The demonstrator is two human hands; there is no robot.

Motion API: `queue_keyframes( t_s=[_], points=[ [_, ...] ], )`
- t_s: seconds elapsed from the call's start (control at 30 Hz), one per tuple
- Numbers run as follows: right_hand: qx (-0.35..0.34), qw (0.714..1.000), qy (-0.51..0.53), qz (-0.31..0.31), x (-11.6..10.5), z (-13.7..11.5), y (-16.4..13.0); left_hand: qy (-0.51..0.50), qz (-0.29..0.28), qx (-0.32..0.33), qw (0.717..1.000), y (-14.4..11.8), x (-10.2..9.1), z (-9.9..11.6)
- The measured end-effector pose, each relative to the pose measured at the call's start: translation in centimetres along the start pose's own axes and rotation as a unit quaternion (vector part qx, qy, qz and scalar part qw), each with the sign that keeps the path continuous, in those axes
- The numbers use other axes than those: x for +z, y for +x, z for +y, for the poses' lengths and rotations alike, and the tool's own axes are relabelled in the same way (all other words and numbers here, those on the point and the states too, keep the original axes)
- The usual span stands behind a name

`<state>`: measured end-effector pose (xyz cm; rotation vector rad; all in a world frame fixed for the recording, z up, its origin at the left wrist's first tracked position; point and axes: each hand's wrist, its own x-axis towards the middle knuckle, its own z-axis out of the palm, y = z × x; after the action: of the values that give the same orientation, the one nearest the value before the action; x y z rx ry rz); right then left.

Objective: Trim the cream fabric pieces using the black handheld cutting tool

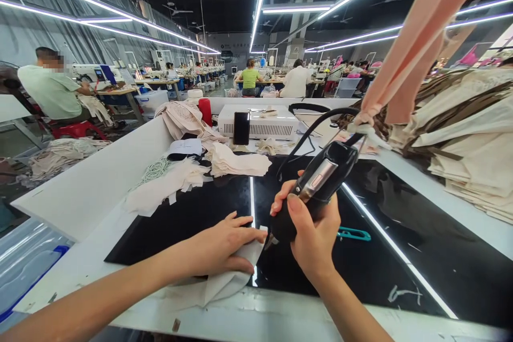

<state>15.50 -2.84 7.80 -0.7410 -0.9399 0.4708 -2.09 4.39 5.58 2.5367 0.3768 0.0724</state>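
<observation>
The left hand (224, 246) lies flat and open on a cream fabric piece (232, 278) at the near edge of the black counter (192, 214). The right hand (312, 235) grips a black corded cutting tool (316, 184), its tip touching the fabric's corner. Teal scissors (355, 234) lie just beside it.

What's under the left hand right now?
The left hand presses flat on a cream fabric piece lying on the black work surface. The fabric beneath the palm is covered and cannot be seen.
</observation>
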Motion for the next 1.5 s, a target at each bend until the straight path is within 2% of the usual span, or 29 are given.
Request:
queue_keyframes(
  t_s=[0.93, 1.5],
  points=[
    [0.013, 1.000, 0.010, -0.013, 0.5, 0.0, -1.1, -0.003, -0.036, -0.028, 0.999, 0.2, -0.9, 0.9],
    [0.022, 0.998, 0.043, -0.030, 0.9, -0.5, -2.4, 0.012, -0.018, 0.001, 1.000, 0.3, -0.2, -0.3]
  ],
)
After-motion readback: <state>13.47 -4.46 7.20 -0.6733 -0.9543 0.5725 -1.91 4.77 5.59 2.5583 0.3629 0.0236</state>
